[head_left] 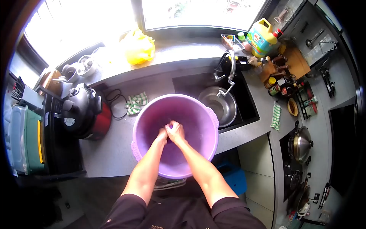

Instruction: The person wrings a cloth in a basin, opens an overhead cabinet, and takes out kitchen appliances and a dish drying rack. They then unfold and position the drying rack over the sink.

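Observation:
A large purple basin (pixel 207 114) stands on the counter, partly over the left edge of the sink. Both forearms reach down into it. Inside, my left hand (pixel 162 134) and my right hand (pixel 175 131) are closed and pressed together above the basin floor. A small dark patch shows between the fingers, but what they hold is too hidden to name. Right of the basin, a steel bowl (pixel 228 110) sits in the dark sink under a curved faucet (pixel 231 68).
Left stands a red and black pressure cooker (pixel 85 110), with a green checked cloth (pixel 136 103) nearby. A yellow plastic bag (pixel 139 47) lies on the window ledge. At right are a yellow jug (pixel 261 38), several bottles, another checked cloth (pixel 276 116) and a lidded pan (pixel 302 145).

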{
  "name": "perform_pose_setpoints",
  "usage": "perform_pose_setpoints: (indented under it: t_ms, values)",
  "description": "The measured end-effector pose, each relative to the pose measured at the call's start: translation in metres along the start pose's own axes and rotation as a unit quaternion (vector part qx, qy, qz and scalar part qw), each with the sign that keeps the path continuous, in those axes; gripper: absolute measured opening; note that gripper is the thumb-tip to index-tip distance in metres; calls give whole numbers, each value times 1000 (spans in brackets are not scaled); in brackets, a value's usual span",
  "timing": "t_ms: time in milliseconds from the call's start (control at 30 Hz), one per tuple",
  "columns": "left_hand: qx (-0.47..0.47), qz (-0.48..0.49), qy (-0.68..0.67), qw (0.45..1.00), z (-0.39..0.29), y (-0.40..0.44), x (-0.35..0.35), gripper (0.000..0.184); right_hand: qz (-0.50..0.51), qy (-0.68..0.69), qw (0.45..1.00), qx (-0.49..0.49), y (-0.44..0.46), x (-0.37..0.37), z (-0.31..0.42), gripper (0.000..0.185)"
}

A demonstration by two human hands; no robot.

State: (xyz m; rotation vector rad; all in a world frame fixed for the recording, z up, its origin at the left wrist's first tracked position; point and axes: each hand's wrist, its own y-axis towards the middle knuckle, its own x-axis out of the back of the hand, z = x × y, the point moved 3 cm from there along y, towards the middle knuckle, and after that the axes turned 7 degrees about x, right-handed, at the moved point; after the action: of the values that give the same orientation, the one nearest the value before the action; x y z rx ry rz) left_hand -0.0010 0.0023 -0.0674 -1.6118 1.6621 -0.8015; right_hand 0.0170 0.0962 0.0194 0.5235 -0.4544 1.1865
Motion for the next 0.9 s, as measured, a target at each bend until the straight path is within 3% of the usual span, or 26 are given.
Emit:
perform_pose_setpoints:
  t_ms: [67,100,133,167,200,267,300,333,367,400,433,467,600,733,800,833,867,900]
  values:
    - [-21,-191,245,950,-11,3,10,51,105,-139,984,-42,7,0,-49,37]
    - [-36,-185,393,900,-29,-10,12,59,77,-236,967,-51,2,13,-47,42]
    - [-69,-193,436,876,-32,-15,16,61,47,-329,941,-58,-2,29,-42,48]
    - [-103,-201,477,849,-34,-19,20,63,112,-308,938,-117,2,38,-46,59]
    - [-135,-206,518,819,-35,-24,22,66,127,-318,934,-102,-4,40,-55,55]
    - [74,-98,389,913,-26,-32,16,68,136,-259,932,-212,-15,14,-76,48]
    - [177,-39,312,933,-21,-36,11,69,147,-205,923,-291,-16,4,-70,40]
    - [180,-10,244,953,-16,-32,14,69,112,-197,935,-274,-17,7,-45,39]
    - [181,21,176,967,-13,-26,18,68,132,-25,959,-252,-13,-16,-62,40]
    - [181,53,106,976,-11,-21,19,67,60,87,973,-206,-18,-16,-32,37]
    - [156,122,48,979,-22,-36,14,60,78,61,987,-127,-17,-17,-13,31]
    - [167,257,-72,949,7,30,19,58,-23,102,993,-56,-24,-18,8,30]
    - [124,330,-173,920,-5,10,10,54,-123,176,976,-45,-37,-12,56,30]
    - [-4,190,-145,971,1,-1,-3,51,-32,50,990,-128,-21,-4,34,34]
    - [-16,65,18,998,-6,-9,-1,49,14,-52,985,-164,-6,7,4,36]
    - [55,35,166,984,-3,-1,6,53,52,-92,976,-193,-1,13,-15,37]
    - [11,-90,269,959,-21,-27,3,57,91,-120,966,-212,0,13,-38,40]
    - [-81,-110,364,921,-24,-13,9,58,69,-196,957,-201,1,23,-46,42]
